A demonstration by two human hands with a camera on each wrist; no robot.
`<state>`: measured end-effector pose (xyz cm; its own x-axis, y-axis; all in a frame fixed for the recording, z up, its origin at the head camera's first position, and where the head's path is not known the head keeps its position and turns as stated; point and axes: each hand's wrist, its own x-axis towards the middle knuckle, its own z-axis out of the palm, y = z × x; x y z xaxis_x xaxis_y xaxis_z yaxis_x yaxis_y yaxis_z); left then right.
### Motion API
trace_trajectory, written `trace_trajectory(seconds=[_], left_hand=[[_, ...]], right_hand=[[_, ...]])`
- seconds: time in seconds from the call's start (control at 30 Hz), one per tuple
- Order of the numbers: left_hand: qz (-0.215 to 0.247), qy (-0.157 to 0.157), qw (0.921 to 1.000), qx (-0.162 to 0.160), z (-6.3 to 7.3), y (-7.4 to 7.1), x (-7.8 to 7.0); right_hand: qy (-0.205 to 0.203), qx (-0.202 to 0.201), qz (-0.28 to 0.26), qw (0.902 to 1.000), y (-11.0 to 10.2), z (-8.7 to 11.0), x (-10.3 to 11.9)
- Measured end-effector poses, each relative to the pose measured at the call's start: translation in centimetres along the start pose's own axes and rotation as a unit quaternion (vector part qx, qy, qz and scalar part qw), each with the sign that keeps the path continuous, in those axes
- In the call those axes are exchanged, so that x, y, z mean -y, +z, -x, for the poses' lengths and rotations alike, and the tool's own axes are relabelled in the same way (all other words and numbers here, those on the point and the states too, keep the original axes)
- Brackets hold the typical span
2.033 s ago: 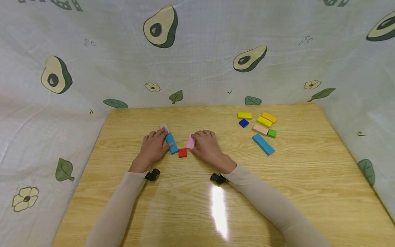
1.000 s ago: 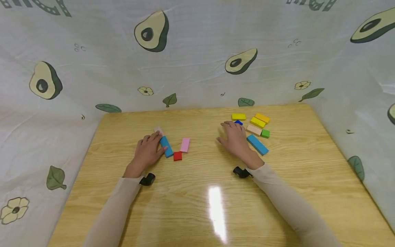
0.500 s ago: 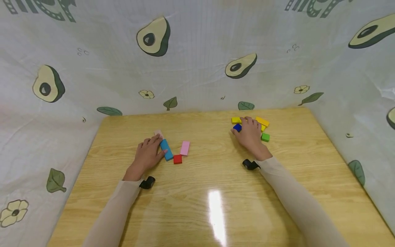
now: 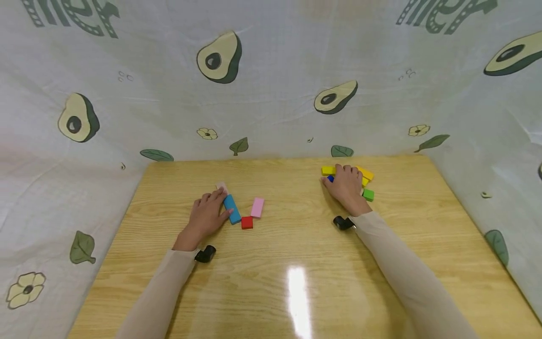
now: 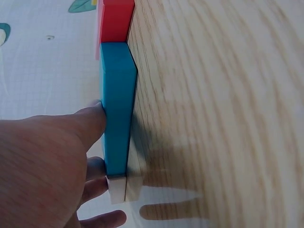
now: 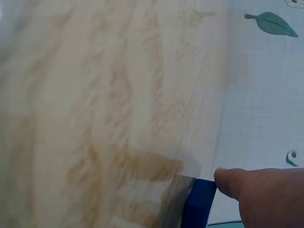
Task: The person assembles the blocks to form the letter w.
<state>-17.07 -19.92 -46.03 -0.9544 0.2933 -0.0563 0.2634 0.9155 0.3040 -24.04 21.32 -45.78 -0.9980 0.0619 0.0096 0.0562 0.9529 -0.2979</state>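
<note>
My left hand [image 4: 205,216] rests by a row of blocks, thumb on a light-blue block [image 4: 232,209] and fingertips at a pale pink block [image 4: 221,187]. A red block [image 5: 117,20] adjoins the light-blue one's near end in the left wrist view; a pink block [image 4: 257,207] slants up from it. My right hand [image 4: 346,187] lies over the group at the back right. Its thumb touches a dark-blue block [image 6: 198,203]; its other fingers reach over a yellow block [image 4: 328,171], their grip hidden.
Around the right hand are an orange block [image 4: 365,173], a second yellow block [image 4: 365,181] and a green block [image 4: 368,195]. The wooden table [image 4: 271,263] ends at a cloth wall [image 4: 271,94] with avocado print.
My right hand has left the pink block and moved right to the back-right group, now covering a beige block and a light-blue one. My left hand stays by its blocks. The head view has shifted slightly.
</note>
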Motion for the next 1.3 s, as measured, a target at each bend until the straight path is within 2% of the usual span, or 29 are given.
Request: trace_trajectory(seconds=[0.2, 0.43, 0.9, 1.1, 1.3], left_hand=[[0.0, -0.001, 1.0, 0.003, 0.1, -0.1, -0.1], [-0.007, 0.0, 0.9999, 0.008, 0.1, 0.0, 0.0], [-0.003, -0.002, 0.9999, 0.01, -0.1, -0.1, 0.0], [-0.002, -0.004, 0.9999, 0.013, -0.2, -0.1, -0.1], [-0.01, -0.006, 0.9999, 0.012, -0.2, 0.0, 0.0]], right_hand=[[-0.003, 0.014, 0.02, 0.9997, 0.3, -0.4, 0.3], [-0.036, 0.027, -0.003, 0.999, 0.5, -0.6, 1.2], [-0.085, -0.014, -0.029, 0.9959, 1.3, -0.5, 2.6], [-0.115, -0.004, -0.054, 0.9919, 1.2, 0.2, 4.3], [-0.162, 0.015, -0.06, 0.9849, 1.5, 1.0, 6.8]])
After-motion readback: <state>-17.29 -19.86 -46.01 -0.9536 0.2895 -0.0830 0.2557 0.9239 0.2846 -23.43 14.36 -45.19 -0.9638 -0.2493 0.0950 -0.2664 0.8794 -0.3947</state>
